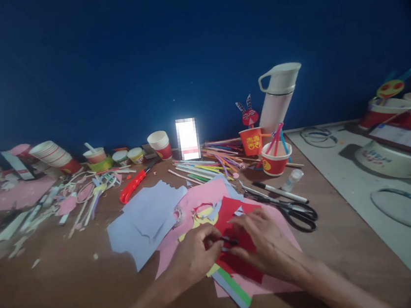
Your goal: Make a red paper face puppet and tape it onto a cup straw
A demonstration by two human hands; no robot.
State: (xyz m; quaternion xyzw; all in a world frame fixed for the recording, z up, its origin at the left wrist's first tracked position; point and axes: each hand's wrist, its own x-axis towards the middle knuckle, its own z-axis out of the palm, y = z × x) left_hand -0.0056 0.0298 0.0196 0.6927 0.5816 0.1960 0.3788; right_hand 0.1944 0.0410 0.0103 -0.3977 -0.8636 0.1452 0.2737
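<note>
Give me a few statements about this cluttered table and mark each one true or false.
1. A small dark item is at the fingertips of the left hand. True.
2. The right hand grips the black-handled scissors. False: they lie beside it.
3. A red-handled tool lies beyond the light blue paper. True.
4. The wall is yellow. False: it is dark blue.
5. Red paper overlaps pink paper. True.

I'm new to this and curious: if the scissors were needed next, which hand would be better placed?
Likely the right hand: the scissors lie near it, on its own side, handles toward the person's right. The left hand is farther away and would have to reach past the right.
</note>
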